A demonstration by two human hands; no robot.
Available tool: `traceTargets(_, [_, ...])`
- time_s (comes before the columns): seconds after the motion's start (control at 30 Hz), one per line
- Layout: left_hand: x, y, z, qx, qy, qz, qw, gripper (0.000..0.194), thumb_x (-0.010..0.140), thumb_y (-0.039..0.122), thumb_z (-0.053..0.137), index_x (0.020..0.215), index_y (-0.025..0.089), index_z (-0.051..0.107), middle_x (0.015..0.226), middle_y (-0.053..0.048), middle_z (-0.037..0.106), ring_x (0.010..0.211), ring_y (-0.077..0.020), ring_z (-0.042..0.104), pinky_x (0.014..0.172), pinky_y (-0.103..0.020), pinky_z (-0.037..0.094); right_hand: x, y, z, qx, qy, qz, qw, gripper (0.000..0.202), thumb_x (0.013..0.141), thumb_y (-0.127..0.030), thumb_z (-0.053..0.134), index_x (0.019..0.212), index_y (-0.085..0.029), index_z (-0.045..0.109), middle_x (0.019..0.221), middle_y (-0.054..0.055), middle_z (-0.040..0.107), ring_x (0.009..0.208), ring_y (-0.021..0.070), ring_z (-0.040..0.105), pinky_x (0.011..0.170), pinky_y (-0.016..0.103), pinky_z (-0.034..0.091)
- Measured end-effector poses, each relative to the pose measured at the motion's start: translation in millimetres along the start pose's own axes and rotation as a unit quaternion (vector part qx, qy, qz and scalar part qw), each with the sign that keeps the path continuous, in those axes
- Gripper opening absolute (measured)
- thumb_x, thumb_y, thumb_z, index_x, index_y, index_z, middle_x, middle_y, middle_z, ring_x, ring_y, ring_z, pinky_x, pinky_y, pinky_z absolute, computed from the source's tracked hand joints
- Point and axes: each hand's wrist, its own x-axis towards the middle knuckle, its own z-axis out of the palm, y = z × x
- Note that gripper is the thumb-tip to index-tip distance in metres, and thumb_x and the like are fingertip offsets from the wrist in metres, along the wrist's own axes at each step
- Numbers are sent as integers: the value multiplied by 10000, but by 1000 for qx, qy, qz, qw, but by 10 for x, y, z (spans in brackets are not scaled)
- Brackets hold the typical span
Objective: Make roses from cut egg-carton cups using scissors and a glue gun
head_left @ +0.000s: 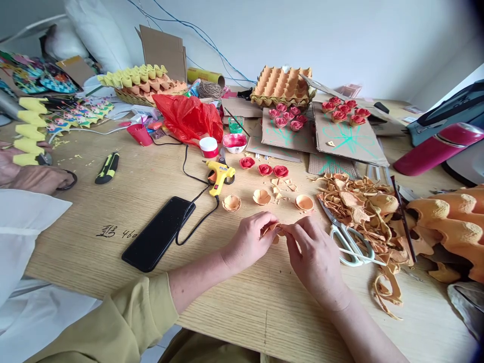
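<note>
Left hand and right hand pinch a small orange carton piece, just below centre. Red roses, upper right, look done; three plain orange cups, mid-frame, look unpainted, likely pending.

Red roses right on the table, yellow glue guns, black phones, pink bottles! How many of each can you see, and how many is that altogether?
Red roses right on the table: 3
Yellow glue gun: 1
Black phone: 1
Pink bottle: 1
Total: 6
</note>
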Motion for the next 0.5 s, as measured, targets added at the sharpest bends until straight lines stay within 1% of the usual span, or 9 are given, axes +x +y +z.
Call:
traceTargets(0.13, [2, 5, 2, -30, -11, -20, 999, 157, 970, 239, 577, 837, 160, 600, 713, 10, 618, 625, -103, 573, 591, -214, 429, -6, 1, -23, -43, -8, -31, 999, 223, 990, -143, 492, 910, -179, 697, 796, 53, 557, 690, 185, 520, 607, 304, 350])
traceTargets(0.23, [6, -13, -1, -56, -17, -31, 998, 184, 974, 268, 575, 824, 161, 582, 705, 17, 604, 614, -98, 563, 581, -207, 426, -2, 8, -24, -37, -10, -35, 999, 198, 991, -152, 507, 944, -181, 696, 817, 52, 568, 706, 185, 527, 636, 304, 368])
traceTargets(0.37, [5, -38, -9, -38, -5, -12, 999, 174, 974, 251, 577, 822, 167, 572, 711, 21, 582, 638, -102, 548, 609, -211, 431, 12, 13, -9, 4, 3, -10, 1000, 167, 996, -170, 519, 999, -171, 686, 860, 50, 594, 719, 170, 540, 633, 292, 372])
traceTargets(0.5, [-1, -41, -8, -21, -6, 7, 1000, 117, 972, 214, 573, 867, 169, 597, 744, 13, 600, 667, -106, 555, 635, -217, 433, 17, 11, 1, 16, 6, -8, 1000, 166, 995, -165, 522, 965, -165, 685, 852, 47, 601, 730, 170, 549, 644, 292, 378])
